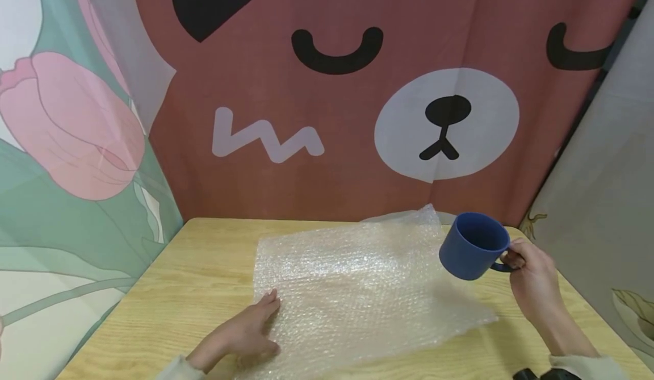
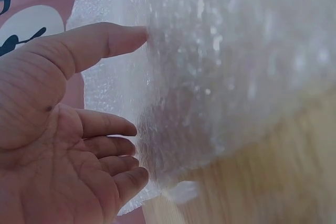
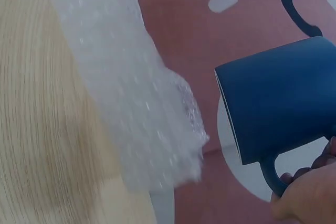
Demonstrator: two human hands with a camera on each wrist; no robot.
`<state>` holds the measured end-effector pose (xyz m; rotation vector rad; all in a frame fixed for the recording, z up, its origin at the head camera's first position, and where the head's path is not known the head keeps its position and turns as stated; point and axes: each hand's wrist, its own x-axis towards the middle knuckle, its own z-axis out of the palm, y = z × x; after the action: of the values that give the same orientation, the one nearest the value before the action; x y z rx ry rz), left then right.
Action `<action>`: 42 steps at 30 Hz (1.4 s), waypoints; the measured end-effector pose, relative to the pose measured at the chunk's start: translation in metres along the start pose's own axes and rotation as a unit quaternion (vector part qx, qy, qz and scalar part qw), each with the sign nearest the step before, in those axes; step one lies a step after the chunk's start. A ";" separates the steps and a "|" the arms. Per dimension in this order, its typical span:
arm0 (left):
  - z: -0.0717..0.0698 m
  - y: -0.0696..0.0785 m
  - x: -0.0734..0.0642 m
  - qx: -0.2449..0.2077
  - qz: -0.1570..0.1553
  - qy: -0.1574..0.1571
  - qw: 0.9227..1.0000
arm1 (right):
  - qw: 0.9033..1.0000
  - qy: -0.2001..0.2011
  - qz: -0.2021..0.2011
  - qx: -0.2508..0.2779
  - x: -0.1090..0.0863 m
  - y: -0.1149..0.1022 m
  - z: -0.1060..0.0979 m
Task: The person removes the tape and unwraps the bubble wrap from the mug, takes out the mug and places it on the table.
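Note:
A sheet of clear bubble wrap (image 1: 357, 289) lies spread on the wooden table, its far right corner raised. My left hand (image 1: 250, 329) is at the sheet's left edge, thumb and fingers extended and spread apart. In the left wrist view the fingertips (image 2: 126, 127) are right at the bubble wrap (image 2: 194, 77). My right hand (image 1: 533, 278) grips a dark blue mug (image 1: 469, 255) by its handle, over the right side of the sheet. The mug (image 3: 278, 98) is tilted, with its mouth partly toward the head camera.
The light wooden table (image 1: 204, 261) shows around the sheet. A curtain with a brown bear print (image 1: 337, 107) hangs behind it. Another curtain with a tulip print (image 1: 76, 124) stands on the left, and a pale curtain (image 1: 603, 198) on the right.

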<state>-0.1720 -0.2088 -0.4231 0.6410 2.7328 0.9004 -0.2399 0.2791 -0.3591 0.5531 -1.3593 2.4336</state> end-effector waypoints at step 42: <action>0.008 0.015 -0.011 -0.019 -0.087 0.038 0.995 | 0.975 0.207 0.076 0.036 0.041 0.023 -0.081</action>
<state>-0.1550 -0.1987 -0.4197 0.3623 2.7784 0.9498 -0.3016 0.3398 -0.3960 -0.0522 -1.1759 2.5344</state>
